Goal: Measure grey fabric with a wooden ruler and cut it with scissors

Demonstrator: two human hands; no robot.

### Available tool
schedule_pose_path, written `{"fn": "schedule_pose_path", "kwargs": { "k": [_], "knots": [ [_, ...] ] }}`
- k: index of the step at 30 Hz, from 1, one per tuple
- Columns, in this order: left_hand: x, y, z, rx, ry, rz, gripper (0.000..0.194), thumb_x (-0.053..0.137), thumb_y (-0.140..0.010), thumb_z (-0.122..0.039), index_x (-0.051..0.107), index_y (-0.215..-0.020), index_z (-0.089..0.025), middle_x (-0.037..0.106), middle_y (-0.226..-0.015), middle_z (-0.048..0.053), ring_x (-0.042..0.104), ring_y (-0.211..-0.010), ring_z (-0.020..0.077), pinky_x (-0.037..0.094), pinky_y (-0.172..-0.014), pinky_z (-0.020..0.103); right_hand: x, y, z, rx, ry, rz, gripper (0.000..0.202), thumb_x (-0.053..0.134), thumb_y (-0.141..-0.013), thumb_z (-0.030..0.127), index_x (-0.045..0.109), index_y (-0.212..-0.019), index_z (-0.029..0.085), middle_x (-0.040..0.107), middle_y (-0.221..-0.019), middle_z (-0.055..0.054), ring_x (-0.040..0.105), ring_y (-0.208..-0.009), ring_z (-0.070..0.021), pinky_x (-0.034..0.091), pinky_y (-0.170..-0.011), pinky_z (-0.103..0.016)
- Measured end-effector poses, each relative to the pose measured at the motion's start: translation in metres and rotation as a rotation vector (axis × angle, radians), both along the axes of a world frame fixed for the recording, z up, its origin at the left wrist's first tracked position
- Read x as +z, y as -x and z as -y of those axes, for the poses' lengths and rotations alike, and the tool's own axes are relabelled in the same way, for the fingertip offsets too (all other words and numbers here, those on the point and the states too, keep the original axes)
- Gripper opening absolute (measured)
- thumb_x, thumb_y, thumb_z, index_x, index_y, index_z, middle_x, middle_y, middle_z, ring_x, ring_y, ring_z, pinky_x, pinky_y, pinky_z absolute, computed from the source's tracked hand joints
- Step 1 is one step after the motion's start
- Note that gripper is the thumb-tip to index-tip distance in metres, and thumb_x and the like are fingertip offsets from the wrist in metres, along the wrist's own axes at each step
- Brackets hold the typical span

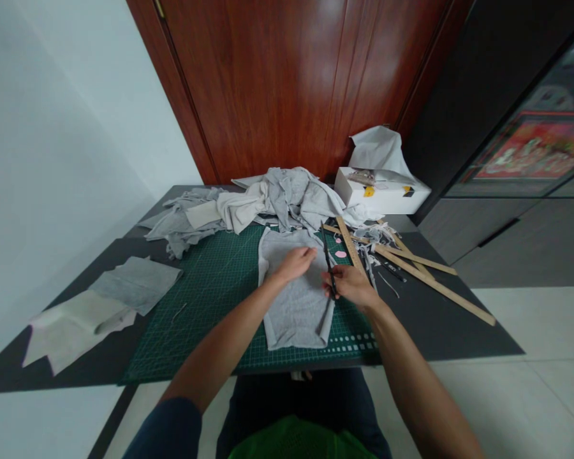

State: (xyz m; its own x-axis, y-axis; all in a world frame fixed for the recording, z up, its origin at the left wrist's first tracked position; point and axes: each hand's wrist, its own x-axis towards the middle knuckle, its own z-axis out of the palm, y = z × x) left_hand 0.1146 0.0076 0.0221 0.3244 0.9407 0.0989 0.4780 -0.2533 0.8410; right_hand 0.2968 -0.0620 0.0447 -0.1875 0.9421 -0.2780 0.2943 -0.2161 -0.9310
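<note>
A grey piece of knit cloth (pixel 294 319) lies flat on the green cutting mat (pixel 210 287), its long side running towards me. Over its upper middle is my left hand (pixel 297 262), fingers curled together and pointing right; what they pinch, if anything, is too small to make out. My right hand (pixel 349 284) grips a pair of black scissors (pixel 327 252) at the cloth's right edge. Their blades point away from me, and whether they are spread I cannot tell.
Crumpled grey cloth (pixel 296 194) is heaped at the back, beside a white box (pixel 387 194). Wooden rulers (pixel 440 290) and scraps lie on the right. Pale and grey cloth pieces (pixel 83 319) lie left, partly on the dark table (pixel 469 331). A wooden door (pixel 287 83) stands behind.
</note>
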Motion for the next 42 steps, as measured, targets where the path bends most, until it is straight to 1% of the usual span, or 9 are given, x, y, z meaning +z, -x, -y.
{"fn": "schedule_pose_path", "kwargs": {
  "k": [5,11,17,22,27,30,33,38,42],
  "knots": [
    [-0.002,0.028,-0.013,-0.123,-0.225,-0.363,0.026,0.048,-0.1,-0.026,0.074,-0.106,-0.021,0.075,-0.123,0.008,0.063,-0.126,0.0228,0.044,-0.117,0.039,-0.009,0.009,0.006,0.016,-0.122,0.384,0.026,0.057,-0.1,0.04,0.064,-0.086,0.019,0.076,-0.075,-0.01,0.071,-0.067,-0.0196,0.046,-0.061,-0.027],
    [-0.003,0.039,0.006,-0.111,-0.239,-0.788,0.041,0.042,-0.107,-0.037,0.063,-0.14,-0.026,0.055,-0.157,0.008,0.046,-0.147,0.0272,0.039,-0.121,0.048,-0.013,0.013,0.01,0.108,-0.232,0.694,0.03,0.054,-0.103,0.039,0.069,-0.098,0.014,0.078,-0.085,-0.016,0.076,-0.085,-0.0241,0.047,-0.071,-0.028],
    [0.007,0.048,0.034,0.045,-0.214,-0.929,0.045,0.041,-0.107,-0.042,0.067,-0.135,-0.018,0.064,-0.142,0.016,0.056,-0.134,0.0355,0.051,-0.105,0.051,-0.009,0.022,-0.007,0.117,-0.246,0.846,0.037,0.054,-0.102,0.041,0.071,-0.11,0.008,0.078,-0.103,-0.025,0.076,-0.104,-0.0346,0.05,-0.083,-0.035],
    [0.014,0.055,0.041,0.133,-0.178,-0.977,0.038,0.044,-0.102,-0.021,0.075,-0.118,-0.007,0.07,-0.124,0.023,0.065,-0.122,0.0348,0.054,-0.099,0.044,-0.004,0.035,-0.035,0.09,-0.307,0.923,0.036,0.053,-0.104,0.034,0.061,-0.125,0.005,0.076,-0.112,-0.027,0.075,-0.108,-0.0355,0.051,-0.086,-0.037],
    [0.013,0.066,0.033,0.102,-0.221,-0.933,0.033,0.05,-0.095,-0.014,0.077,-0.113,-0.01,0.071,-0.122,0.021,0.062,-0.125,0.0328,0.05,-0.107,0.043,-0.008,0.041,-0.046,0.051,-0.376,0.86,0.027,0.053,-0.103,0.025,0.058,-0.126,0.01,0.077,-0.11,-0.021,0.075,-0.105,-0.0309,0.049,-0.081,-0.033],
    [0.007,0.07,0.024,-0.049,-0.339,-0.819,0.039,0.055,-0.096,-0.022,0.071,-0.131,-0.017,0.063,-0.144,0.013,0.048,-0.144,0.0289,0.038,-0.123,0.042,-0.012,0.039,-0.046,0.022,-0.41,0.77,0.022,0.057,-0.1,0.024,0.062,-0.118,0.013,0.077,-0.107,-0.018,0.074,-0.102,-0.0283,0.049,-0.08,-0.031],
    [-0.001,0.071,0.017,-0.119,-0.301,-0.803,0.051,0.055,-0.1,-0.035,0.057,-0.149,-0.023,0.047,-0.163,0.009,0.035,-0.155,0.0292,0.027,-0.129,0.049,-0.015,0.034,-0.045,0.019,-0.383,0.65,0.015,0.06,-0.097,0.023,0.065,-0.108,0.015,0.078,-0.099,-0.014,0.074,-0.095,-0.0251,0.048,-0.077,-0.029],
    [-0.011,0.071,0.014,0.021,-0.178,-0.861,0.057,0.042,-0.105,-0.048,0.048,-0.157,-0.026,0.037,-0.17,0.011,0.028,-0.157,0.0362,0.025,-0.125,0.061,-0.022,0.028,-0.046,0.014,-0.261,0.428,0.008,0.06,-0.095,0.025,0.064,-0.097,0.018,0.075,-0.077,-0.005,0.071,-0.073,-0.0196,0.046,-0.064,-0.026],
    [-0.01,0.073,0.013,0.243,-0.122,-0.896,0.054,0.04,-0.105,-0.048,0.05,-0.153,-0.025,0.042,-0.165,0.015,0.034,-0.151,0.041,0.03,-0.118,0.068,-0.025,0.028,-0.047,-0.043,-0.262,0.294,0.007,0.059,-0.094,0.026,0.061,-0.093,0.02,0.075,-0.082,-0.006,0.067,-0.065,-0.0175,0.045,-0.058,-0.025]
  ]
}}
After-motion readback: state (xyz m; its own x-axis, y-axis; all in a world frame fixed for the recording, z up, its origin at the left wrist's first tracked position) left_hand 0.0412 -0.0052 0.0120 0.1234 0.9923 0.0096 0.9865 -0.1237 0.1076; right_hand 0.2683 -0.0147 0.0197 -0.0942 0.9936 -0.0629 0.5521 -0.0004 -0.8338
